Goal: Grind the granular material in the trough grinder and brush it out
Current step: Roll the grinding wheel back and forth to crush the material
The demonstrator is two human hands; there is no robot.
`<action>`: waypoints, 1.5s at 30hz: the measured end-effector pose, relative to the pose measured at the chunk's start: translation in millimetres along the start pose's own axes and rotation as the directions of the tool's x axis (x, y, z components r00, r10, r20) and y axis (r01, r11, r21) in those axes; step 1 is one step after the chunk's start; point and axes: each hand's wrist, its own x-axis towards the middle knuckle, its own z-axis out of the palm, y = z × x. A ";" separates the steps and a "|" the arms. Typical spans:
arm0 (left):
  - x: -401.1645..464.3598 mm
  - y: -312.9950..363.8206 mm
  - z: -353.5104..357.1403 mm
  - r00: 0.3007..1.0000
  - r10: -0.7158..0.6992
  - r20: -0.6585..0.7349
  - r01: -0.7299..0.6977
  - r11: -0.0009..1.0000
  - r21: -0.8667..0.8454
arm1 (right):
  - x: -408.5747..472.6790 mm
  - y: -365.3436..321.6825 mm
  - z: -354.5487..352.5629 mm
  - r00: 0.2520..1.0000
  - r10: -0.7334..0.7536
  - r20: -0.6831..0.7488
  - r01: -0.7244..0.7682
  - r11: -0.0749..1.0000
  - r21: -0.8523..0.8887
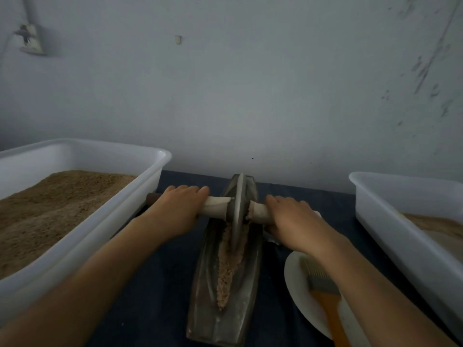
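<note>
Both hands grip one wooden axle (215,205) that runs left to right through a single metal grinding wheel (237,211): the left hand (179,209) has its fingers curled over the rod on the left side of the wheel, and the right hand (292,219) closes over the rod on the right side. The wheel is a thin grey disc standing upright on its edge in the far half of the trough grinder (223,284), a long, boat-shaped vessel of dull, scuffed metal that tapers toward its far end and lies lengthwise from near to far. One ridge of tan granular material (226,269), coarse and crumbly, fills the groove from under the wheel toward the near end. The trough rests on a dark blue cloth (155,296). Two white rectangular plastic tubs flank it: the left tub (140,196) is heaped with brown, sandy grain, and the right tub (390,226) holds a lower layer of paler material. Near right of the trough, one round white plate (297,286) carries one flat brush (323,294) with pale bristles, a grey metal band and an orange handle, partly hidden under the right forearm. A pale, scuffed wall (250,96) rises behind, with one socket (30,38) at far left.
</note>
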 end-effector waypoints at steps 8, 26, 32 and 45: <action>-25.8 -6.1 -49.1 0.826 0.163 0.540 -0.051 0.975 -0.216 | -25.2 -16.2 -54.1 0.873 -0.152 0.463 0.059 0.976 0.209; 3.6 6.1 11.7 0.986 -0.063 -0.153 0.071 0.996 0.052 | 6.2 2.1 12.8 0.987 0.037 -0.159 -0.044 0.998 -0.037; -3.4 0.5 -3.5 0.996 -0.028 0.084 0.028 1.000 0.003 | -0.5 -2.6 -3.4 1.000 -0.019 0.011 0.019 1.000 -0.017; -33.0 -6.2 -55.2 0.786 0.186 0.590 -0.040 0.967 -0.253 | -33.2 -20.8 -63.1 0.854 -0.184 0.487 0.075 0.969 0.235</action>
